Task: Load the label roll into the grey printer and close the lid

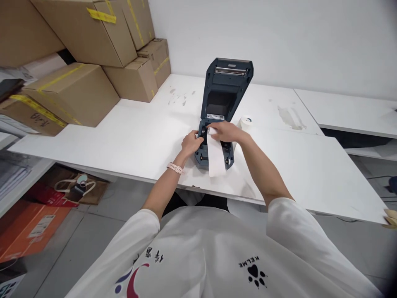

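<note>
A dark blue label printer (pixel 228 97) stands on the white table with its lid raised, so its inner parts show. My left hand (pixel 191 143) is closed round the left side of the printer's base, with the thumb at the inner edge. Over the paper bay, my right hand (pixel 228 131) holds a small roll of white label paper (pixel 212 131), and its fingers hide part of the roll. From the roll, a loose paper strip (pixel 216 159) runs down across the printer's front and past its front edge.
Another white roll (pixel 246 121) rests on the table (pixel 149 136) just right of the printer. Taped cardboard boxes (pixel 74 91) are stacked at the left. A white wall (pixel 273 41) rises behind. An orange box (pixel 40 225) lies below, at the left.
</note>
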The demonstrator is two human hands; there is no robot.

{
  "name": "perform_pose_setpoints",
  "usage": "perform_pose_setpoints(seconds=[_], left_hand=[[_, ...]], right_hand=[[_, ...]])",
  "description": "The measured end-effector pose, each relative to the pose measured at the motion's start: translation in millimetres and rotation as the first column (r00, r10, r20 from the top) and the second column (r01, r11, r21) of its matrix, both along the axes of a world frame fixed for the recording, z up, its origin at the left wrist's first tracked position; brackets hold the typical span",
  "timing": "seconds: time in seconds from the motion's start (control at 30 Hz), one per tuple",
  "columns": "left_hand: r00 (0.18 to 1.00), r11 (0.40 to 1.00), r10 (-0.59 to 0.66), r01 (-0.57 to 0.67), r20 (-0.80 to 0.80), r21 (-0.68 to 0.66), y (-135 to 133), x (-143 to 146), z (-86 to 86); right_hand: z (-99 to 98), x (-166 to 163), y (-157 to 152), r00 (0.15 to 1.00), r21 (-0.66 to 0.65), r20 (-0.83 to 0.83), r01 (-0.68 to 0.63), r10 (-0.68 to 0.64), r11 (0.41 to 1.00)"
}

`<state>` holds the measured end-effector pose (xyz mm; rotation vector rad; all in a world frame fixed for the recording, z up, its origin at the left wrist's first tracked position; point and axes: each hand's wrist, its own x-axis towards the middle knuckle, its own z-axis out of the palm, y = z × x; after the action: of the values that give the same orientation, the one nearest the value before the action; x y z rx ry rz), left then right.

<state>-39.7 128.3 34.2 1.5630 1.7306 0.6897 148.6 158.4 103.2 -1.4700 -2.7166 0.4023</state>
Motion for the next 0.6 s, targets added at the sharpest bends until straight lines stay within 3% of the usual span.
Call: perform_pose_setpoints(seconds=[0.1,0.27,0.47,0.6], left_hand=[[1.0,1.0,0.021,-0.021,0.0,0.008,0.7,0.0,-2.1],[0.999,0.999,0.035,-0.036,0.041,0.024,1.9,-0.4,-6.8],[0.991,0.998,0.056,-0.06,0.122,0.034,-1.2,-0.3,-11.8],[0.974,0.997,0.059,-0.066,0.217,0.028,-3.0,0.2,-16.4]], right_hand=[[-17.6,-21.2,3.4,0.989,0.024,0.147,0.009,-0.012,1.0],[-22.9,-17.2,-6.5,0.991,0.08,0.131,-0.006,-0.004,0.997],[-21.5,4.3,-72.4,0.967,0.219,-0.254,0.029,0.028,0.975],[-40.5,6.1,-123.2,0.948,0.215,-0.319,0.048,0.024,0.975]])
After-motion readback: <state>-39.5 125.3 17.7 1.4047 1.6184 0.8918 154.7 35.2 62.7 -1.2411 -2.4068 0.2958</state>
